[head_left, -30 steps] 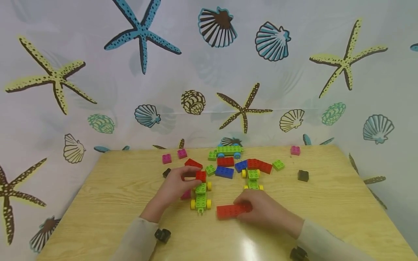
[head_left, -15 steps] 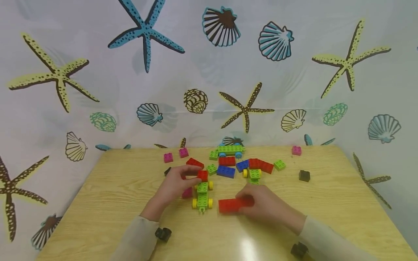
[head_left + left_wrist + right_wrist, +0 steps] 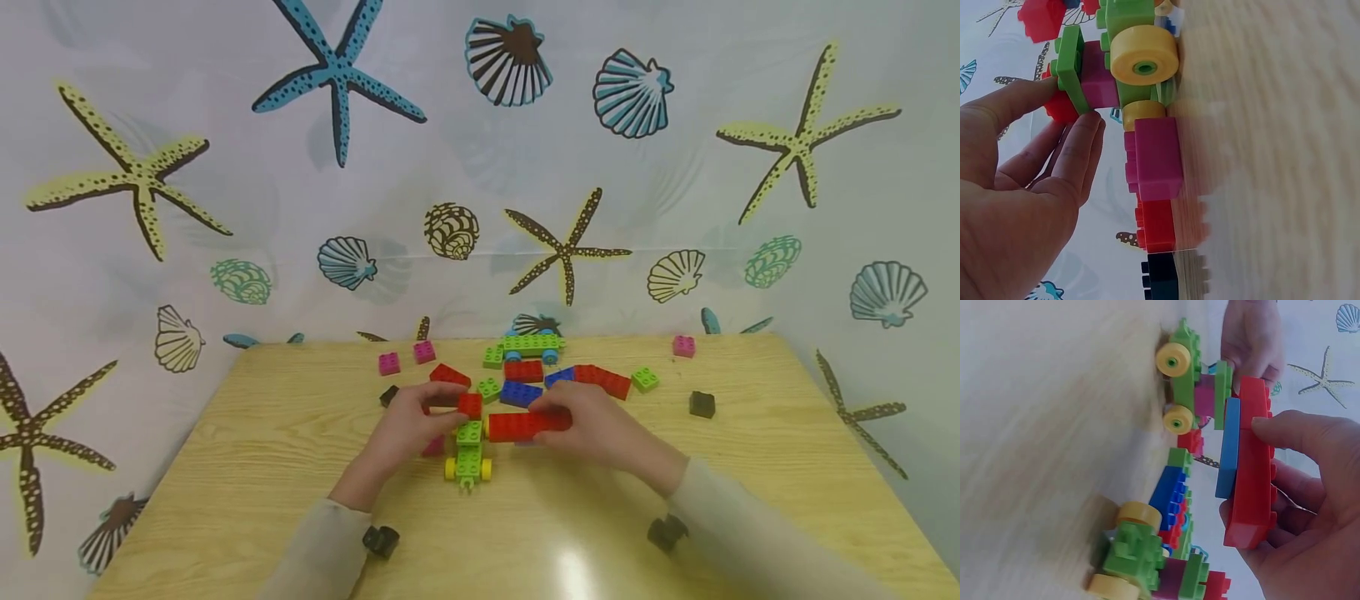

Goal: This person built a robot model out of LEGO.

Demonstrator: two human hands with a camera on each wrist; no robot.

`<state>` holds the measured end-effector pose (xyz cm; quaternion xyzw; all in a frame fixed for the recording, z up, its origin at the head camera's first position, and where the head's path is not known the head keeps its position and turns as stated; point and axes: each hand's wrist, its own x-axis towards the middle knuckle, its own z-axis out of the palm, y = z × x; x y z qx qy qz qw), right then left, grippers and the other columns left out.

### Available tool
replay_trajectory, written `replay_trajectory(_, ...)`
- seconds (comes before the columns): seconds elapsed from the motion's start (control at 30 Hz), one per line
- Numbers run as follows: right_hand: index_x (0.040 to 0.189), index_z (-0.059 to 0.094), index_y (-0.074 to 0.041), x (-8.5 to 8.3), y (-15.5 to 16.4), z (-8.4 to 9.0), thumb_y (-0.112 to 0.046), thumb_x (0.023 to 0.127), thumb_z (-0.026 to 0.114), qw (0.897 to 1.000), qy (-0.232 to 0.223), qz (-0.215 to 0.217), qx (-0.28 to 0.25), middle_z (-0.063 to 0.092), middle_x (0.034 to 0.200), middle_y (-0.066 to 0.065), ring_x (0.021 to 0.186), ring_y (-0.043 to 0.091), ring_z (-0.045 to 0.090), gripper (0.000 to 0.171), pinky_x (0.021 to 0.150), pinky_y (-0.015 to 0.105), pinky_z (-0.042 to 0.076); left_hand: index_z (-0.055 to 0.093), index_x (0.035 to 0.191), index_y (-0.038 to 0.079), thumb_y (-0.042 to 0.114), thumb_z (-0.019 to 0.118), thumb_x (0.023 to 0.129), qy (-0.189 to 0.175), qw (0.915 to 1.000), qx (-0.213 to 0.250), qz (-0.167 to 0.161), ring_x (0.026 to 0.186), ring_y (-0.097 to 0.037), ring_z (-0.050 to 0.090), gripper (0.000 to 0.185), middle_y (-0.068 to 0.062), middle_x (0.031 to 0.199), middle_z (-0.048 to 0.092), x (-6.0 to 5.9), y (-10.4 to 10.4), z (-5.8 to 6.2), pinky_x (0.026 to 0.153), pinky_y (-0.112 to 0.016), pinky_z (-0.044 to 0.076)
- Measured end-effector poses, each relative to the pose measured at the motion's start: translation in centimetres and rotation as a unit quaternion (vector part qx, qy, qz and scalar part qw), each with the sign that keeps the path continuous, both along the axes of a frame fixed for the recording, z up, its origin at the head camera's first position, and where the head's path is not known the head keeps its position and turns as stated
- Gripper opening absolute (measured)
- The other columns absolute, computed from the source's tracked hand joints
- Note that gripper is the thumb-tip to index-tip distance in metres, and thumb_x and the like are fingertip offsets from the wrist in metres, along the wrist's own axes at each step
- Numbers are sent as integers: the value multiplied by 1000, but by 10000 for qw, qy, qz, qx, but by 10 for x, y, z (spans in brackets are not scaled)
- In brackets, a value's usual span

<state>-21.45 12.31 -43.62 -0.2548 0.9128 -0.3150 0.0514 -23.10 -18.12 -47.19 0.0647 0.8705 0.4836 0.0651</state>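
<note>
A shell-and-starfish cloth (image 3: 660, 183) hangs beyond all the fingers, and a wooden table (image 3: 285, 467) lies beneath them. The right hand (image 3: 603, 429) curls thumb and fingers round a red beam (image 3: 1250, 481), raised off the tabletop. The left hand (image 3: 401, 429) pinches, thumb and fingers only a little apart, at a red brick (image 3: 470, 406) topping the left car.

The work seems partway along. The left car (image 3: 469, 462), just right of the left fingers, already carries a pink block (image 3: 1099, 75), a green plate (image 3: 1072, 69) and that red brick. The right car (image 3: 1132, 550), below the right hand, looks stacked much alike. The beam, apparently two red bricks bridged underneath by a blue piece (image 3: 1229, 450), sits just right of the left fingers and is not seated on either car.

Beyond both hands, a green base (image 3: 531, 344) with blue wheels has nothing on it. Nearer the fingertips lie a loose red block (image 3: 522, 372) and a blue block (image 3: 521, 393), a cluster that could crowd the right fingers. A small pink brick (image 3: 433, 446) lies under the left hand, close enough to get knocked. Well right of the right fingers lies a black brick (image 3: 702, 405).
</note>
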Motion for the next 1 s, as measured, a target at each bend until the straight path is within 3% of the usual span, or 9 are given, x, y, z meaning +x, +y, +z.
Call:
replay_trajectory(0.3,134,80,-12,-15,-9,13,-23,101,85,9995,-166,-257,-59,79,137,6,130,30,70,35,117,52,60,76,142,16,19,85,102,-52,9999,93,72,126,-28,70,41,-5,140,77,1,3,-2,105,-40,66)
replay_trajectory(0.37,133,80,-12,-18,-11,13,-24,101,85,9995,-149,-270,-62,79,135,5,122,27,70,35,112,50,61,76,141,16,19,85,102,-64,9999,104,83,126,-27,70,41,-5,140,77,1,4,-2,105,-39,66)
replay_trajectory(0.63,135,79,-11,-26,-17,15,-25,102,84,9993,-134,-353,-16,78,134,6,120,26,69,36,112,49,61,76,142,15,20,84,102,-28,10000,56,51,126,-27,71,41,-5,140,77,-2,3,-3,107,-42,66)
replay_trajectory(1.0,135,79,-11,-32,-25,20,-25,101,84,9999,64,-109,-98,78,139,8,126,31,69,37,114,53,59,76,141,15,20,84,102,-46,9999,140,39,128,-27,72,40,-5,139,78,-2,5,-3,110,-45,64)
